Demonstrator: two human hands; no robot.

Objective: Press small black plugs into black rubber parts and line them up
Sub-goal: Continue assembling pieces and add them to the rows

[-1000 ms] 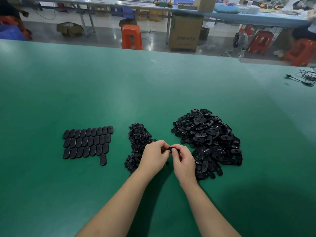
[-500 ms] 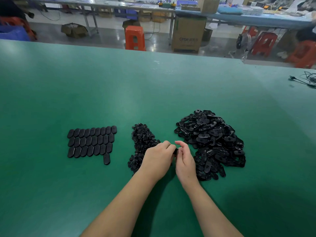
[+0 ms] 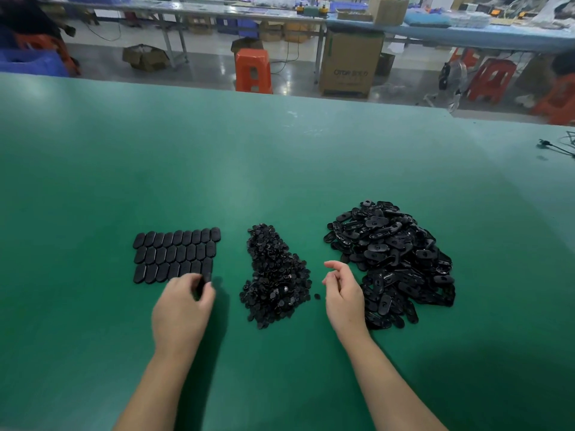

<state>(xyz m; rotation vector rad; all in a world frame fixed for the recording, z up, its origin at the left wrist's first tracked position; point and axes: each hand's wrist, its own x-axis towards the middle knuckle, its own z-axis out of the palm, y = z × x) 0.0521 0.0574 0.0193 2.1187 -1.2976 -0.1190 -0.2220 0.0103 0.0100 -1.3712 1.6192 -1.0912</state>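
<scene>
Finished black rubber parts (image 3: 177,255) lie in three neat rows on the left of the green table (image 3: 280,169). My left hand (image 3: 182,309) is at the lower right corner of these rows and pinches a black rubber part (image 3: 201,286) at its fingertips; the hand is blurred. A heap of small black plugs (image 3: 275,275) sits in the middle, and a larger pile of loose rubber parts (image 3: 395,259) lies on the right. Between the two heaps my right hand (image 3: 343,293) hovers with loosely curled fingers and holds nothing. One stray plug (image 3: 317,296) lies beside it.
Black cables (image 3: 557,147) lie at the table's far right edge. Beyond the table are orange stools (image 3: 252,70), a cardboard box (image 3: 350,63) and another long bench. Bare green table surface stretches in front of and behind the heaps.
Both hands were together at the centre working one part. My left hand has since carried the part left to the rows, and my right hand has let go and drawn slightly right.
</scene>
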